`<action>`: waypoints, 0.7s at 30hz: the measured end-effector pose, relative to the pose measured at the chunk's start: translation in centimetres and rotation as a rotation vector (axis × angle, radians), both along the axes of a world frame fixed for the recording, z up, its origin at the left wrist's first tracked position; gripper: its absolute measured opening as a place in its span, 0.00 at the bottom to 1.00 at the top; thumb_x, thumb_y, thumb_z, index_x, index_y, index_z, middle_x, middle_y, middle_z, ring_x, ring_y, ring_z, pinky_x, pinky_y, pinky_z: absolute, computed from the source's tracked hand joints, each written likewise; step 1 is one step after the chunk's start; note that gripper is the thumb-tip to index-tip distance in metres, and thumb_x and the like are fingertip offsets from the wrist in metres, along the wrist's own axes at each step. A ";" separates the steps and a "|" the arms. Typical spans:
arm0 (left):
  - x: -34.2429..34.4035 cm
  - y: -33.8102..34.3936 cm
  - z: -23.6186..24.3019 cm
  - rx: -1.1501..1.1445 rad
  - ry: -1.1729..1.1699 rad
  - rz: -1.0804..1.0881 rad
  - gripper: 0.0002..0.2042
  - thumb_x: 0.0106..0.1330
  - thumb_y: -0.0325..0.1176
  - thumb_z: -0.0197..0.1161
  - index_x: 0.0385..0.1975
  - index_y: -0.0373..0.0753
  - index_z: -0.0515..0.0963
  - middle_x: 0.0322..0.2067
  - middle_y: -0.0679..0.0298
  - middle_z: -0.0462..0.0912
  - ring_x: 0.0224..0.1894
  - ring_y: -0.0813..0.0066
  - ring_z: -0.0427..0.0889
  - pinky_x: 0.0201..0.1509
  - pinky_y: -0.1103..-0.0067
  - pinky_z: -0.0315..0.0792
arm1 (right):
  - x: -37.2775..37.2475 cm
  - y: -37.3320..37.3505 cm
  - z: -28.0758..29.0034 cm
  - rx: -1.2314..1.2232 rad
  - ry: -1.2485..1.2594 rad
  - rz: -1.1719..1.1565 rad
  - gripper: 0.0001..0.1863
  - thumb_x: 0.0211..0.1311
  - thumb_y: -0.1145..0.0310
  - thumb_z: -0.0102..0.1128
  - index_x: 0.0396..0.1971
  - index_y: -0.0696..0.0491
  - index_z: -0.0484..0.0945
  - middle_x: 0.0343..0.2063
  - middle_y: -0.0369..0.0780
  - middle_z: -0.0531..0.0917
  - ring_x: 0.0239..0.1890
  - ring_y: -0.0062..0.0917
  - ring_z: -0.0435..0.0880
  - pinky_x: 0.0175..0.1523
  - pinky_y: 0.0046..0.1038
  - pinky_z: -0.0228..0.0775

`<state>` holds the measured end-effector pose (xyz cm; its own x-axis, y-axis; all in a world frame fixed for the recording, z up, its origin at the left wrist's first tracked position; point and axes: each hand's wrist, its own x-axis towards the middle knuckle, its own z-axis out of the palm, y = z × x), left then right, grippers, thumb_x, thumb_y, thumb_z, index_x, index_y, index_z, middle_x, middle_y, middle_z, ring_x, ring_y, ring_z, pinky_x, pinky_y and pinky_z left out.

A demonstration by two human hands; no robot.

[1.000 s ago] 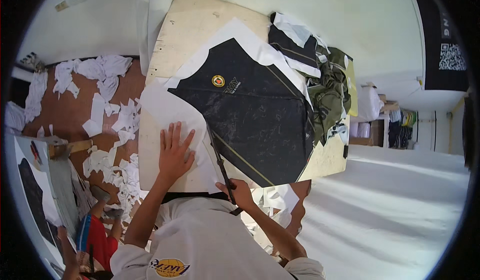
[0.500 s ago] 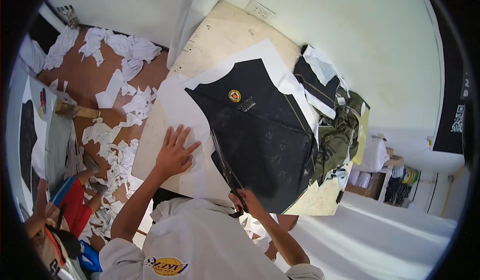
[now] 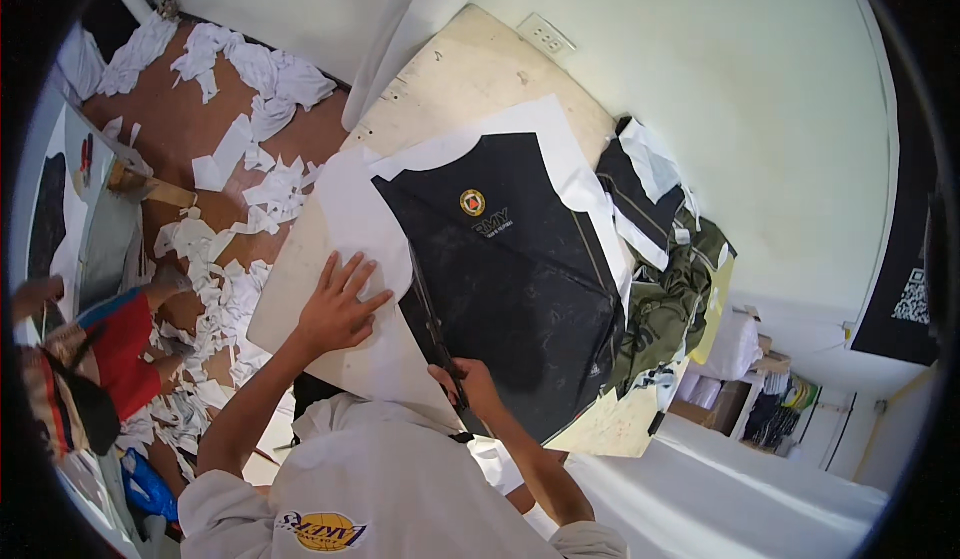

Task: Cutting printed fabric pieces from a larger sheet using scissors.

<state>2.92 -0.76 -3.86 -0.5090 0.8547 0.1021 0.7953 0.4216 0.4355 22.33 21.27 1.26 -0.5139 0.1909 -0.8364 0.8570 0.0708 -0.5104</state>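
Note:
A black printed panel (image 3: 510, 299) with a round yellow-and-red emblem lies on a light wooden table, on top of or joined to white material (image 3: 350, 194) that borders it at the left and top. My left hand (image 3: 342, 307) rests flat on the white part, fingers spread, just left of the panel. In my right hand (image 3: 474, 391) is a pair of dark scissors (image 3: 430, 324). Their blades point away from me and lie along the panel's left edge. How far apart the blades are is hard to make out.
Dark olive printed cloth (image 3: 660, 309) is bunched at the table's right, beside a black-and-white piece (image 3: 645, 179). White scraps (image 3: 275, 194) litter the brown floor at left. Another person in red shorts (image 3: 125, 354) is at the lower left, near a second table (image 3: 110, 229).
My right hand has moved forward and left with the scissors along the panel's edge. My left hand stays flat on the white material. The whole view has shifted slightly.

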 end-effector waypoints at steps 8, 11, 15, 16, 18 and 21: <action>-0.2 0.0 0.3 0.037 0.017 -0.008 0.26 0.52 0.40 0.66 0.56 0.56 0.78 0.66 0.52 0.64 0.73 0.46 0.55 0.75 0.44 0.41 | -2.8 4.4 -0.8 -0.037 0.068 0.085 0.21 0.60 0.55 0.73 0.17 0.50 0.73 0.12 0.28 0.69 0.15 0.12 0.68 0.22 0.19 0.58; -0.3 -0.1 0.7 0.020 -0.026 -0.009 0.25 0.52 0.39 0.66 0.54 0.53 0.77 0.64 0.53 0.67 0.71 0.47 0.59 0.74 0.44 0.45 | -4.1 5.9 -0.6 0.039 0.061 0.216 0.22 0.57 0.51 0.73 0.18 0.51 0.76 0.12 0.29 0.71 0.15 0.13 0.68 0.22 0.21 0.58; -0.3 -0.2 0.7 0.057 0.019 0.022 0.24 0.52 0.40 0.67 0.53 0.52 0.77 0.63 0.53 0.68 0.71 0.48 0.60 0.74 0.45 0.47 | -5.4 7.4 -0.8 -0.076 0.044 0.224 0.25 0.56 0.45 0.73 0.18 0.52 0.78 0.12 0.30 0.72 0.16 0.14 0.69 0.23 0.22 0.57; -0.2 -0.2 0.6 0.065 0.020 0.022 0.24 0.52 0.40 0.66 0.53 0.52 0.78 0.63 0.53 0.69 0.71 0.48 0.61 0.74 0.45 0.47 | -5.9 7.6 -1.0 -0.076 0.077 0.233 0.25 0.56 0.45 0.73 0.18 0.52 0.78 0.12 0.30 0.72 0.16 0.14 0.69 0.23 0.22 0.57; -0.2 -0.1 0.3 0.077 0.029 0.026 0.24 0.52 0.40 0.66 0.52 0.52 0.78 0.62 0.53 0.69 0.70 0.48 0.61 0.74 0.46 0.48 | -7.0 7.8 -1.4 -0.056 0.094 0.279 0.24 0.56 0.47 0.74 0.19 0.52 0.79 0.11 0.30 0.72 0.14 0.15 0.69 0.22 0.23 0.57; -0.1 -0.3 -0.1 0.076 0.040 0.016 0.25 0.50 0.41 0.68 0.53 0.54 0.79 0.64 0.51 0.66 0.71 0.47 0.59 0.74 0.45 0.47 | -8.5 8.1 -1.4 0.007 0.060 0.333 0.23 0.55 0.48 0.74 0.18 0.52 0.79 0.11 0.29 0.72 0.15 0.14 0.70 0.22 0.23 0.57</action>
